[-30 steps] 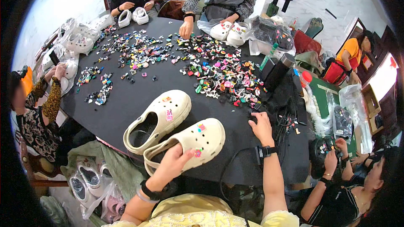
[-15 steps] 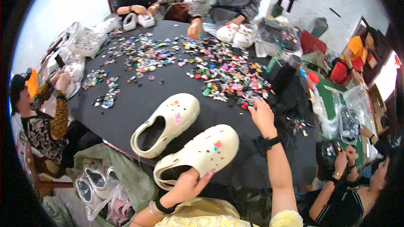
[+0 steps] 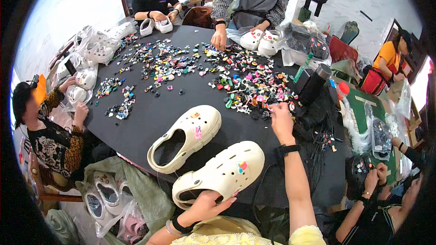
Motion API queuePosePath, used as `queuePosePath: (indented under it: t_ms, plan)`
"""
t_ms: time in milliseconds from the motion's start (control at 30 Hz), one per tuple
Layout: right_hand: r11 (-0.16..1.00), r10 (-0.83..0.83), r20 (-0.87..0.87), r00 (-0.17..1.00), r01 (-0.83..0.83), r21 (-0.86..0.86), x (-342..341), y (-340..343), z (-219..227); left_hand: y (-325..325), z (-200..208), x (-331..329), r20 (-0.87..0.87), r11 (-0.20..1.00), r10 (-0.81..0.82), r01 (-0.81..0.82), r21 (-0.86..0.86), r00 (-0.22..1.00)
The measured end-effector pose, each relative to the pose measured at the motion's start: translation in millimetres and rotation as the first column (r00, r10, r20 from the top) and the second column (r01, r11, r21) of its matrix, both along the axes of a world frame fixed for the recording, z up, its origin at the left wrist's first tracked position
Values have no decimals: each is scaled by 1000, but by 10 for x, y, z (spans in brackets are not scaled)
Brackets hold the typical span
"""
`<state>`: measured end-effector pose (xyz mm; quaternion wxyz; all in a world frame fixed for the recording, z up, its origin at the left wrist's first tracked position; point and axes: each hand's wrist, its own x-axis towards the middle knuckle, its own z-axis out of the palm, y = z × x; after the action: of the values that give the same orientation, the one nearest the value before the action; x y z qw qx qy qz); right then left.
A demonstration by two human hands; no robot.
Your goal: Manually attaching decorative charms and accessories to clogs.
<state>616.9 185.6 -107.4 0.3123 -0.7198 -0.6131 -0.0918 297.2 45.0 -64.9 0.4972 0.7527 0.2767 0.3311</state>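
My left hand (image 3: 205, 208) grips a cream clog (image 3: 249, 156) at its heel opening, fingers inside and thumb along the side. The clog is tilted, with a colourful charm on its upper and a pink one low on the side. Beside it on the black table lies a second cream clog (image 3: 206, 120) with an orange charm and a pink one. My right hand (image 3: 282, 120) is at the near edge of a heap of mixed shoe charms (image 3: 254, 88), thumb and fingers pinched together. Whatever is between those fingertips is too small to make out.
A black bottle (image 3: 316, 84) and a green tube (image 3: 303, 68) stand right of the charms. Black cords (image 3: 321, 134) lie nearby. A sack of clogs (image 3: 150, 190) sits at lower left. Co-workers handle white clogs (image 3: 261, 41) across the table and at left.
My right hand has moved slightly farther into the charm heap, and its fingers have drawn together. My left hand still holds the near clog. The view has shifted a little.
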Motion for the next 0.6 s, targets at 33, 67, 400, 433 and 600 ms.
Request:
queuePosePath:
  t_ms: [33,67,400,433,600]
  plan:
    - [991,89,35,995,-85,-101,-30,-2,-7,14,9,-1,-10,1000,9,-9,-2,1000]
    - [969,193,81,978,-178,-169,-58,-3,-14,25,19,-4,-34,1000,25,-25,10,999]
    - [990,4,-76,997,-15,-142,53,-150,-68,66,68,10,-14,997,52,-51,60,999]
    - [996,-61,-210,976,46,-79,77,-127,-66,66,70,10,0,998,43,-43,42,999]
    - [994,-35,-671,740,95,54,214,-139,-70,62,89,-14,-89,999,52,-51,15,995]
